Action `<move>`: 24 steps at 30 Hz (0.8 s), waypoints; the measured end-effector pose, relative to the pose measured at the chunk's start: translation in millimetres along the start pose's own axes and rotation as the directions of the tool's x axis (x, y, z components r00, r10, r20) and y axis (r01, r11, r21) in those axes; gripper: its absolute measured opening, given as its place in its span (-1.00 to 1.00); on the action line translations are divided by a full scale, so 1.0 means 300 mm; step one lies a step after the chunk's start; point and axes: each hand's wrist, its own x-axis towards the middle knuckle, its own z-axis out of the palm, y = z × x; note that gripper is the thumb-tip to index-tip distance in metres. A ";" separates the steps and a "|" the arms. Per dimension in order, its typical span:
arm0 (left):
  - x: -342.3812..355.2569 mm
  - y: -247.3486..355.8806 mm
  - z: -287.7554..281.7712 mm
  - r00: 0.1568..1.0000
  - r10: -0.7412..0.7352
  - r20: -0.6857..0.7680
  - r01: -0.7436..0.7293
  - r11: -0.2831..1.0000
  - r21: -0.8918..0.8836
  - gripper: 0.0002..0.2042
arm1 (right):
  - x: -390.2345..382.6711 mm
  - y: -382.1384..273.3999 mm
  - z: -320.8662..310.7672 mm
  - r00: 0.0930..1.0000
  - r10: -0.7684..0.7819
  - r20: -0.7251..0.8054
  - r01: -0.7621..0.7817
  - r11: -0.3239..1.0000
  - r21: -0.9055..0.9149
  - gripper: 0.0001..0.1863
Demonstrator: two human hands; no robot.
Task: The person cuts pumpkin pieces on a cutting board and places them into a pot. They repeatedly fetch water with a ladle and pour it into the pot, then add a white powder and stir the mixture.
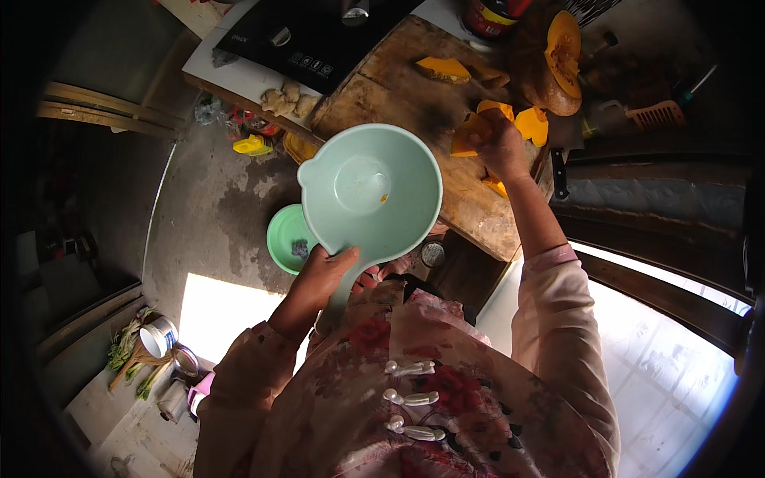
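My left hand (319, 275) is closed around the handle of a pale green plastic ladle (335, 191), held with its bowl facing up in front of my body. A small orange bit (384, 198) lies inside the bowl. Over the right part of a worn wooden cutting board (390, 92), my right hand (504, 150) grips a pumpkin piece (464, 137); its fingertips are partly hidden. Beside that hand lies another pumpkin piece (532, 127), and a pumpkin wedge (443, 69) rests farther back. A large cut pumpkin (564, 52) stands at the back right.
A knife (560, 175) with a black handle is at the board's right edge. Behind the board sits a black cooktop (311, 44), with ginger (287, 101) near its front corner. A green basin (279, 239) stands below, left of the ladle. An orange slotted tool (657, 115) lies far right.
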 end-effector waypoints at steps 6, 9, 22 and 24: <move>0.085 -0.019 -0.001 0.999 -0.007 -0.032 0.007 1.000 -0.014 -0.73 | -0.068 -0.190 -0.098 0.966 0.246 0.080 -0.214 0.589 0.779 -0.54; 0.092 -0.038 -0.020 1.000 -0.003 -0.028 0.002 1.000 -0.031 -0.73 | -0.124 -0.299 -0.116 0.970 -0.012 0.241 -0.173 0.662 0.730 -0.37; 0.054 -0.011 -0.081 0.989 0.070 -0.133 -0.080 0.994 -0.070 -0.74 | -0.222 -0.125 0.230 0.999 -0.016 0.045 0.014 0.999 0.044 -0.34; 0.069 0.003 -0.065 0.991 0.048 -0.128 -0.054 0.997 -0.049 -0.74 | -0.198 -0.033 0.206 0.956 0.221 -0.192 -0.179 0.960 0.214 -0.43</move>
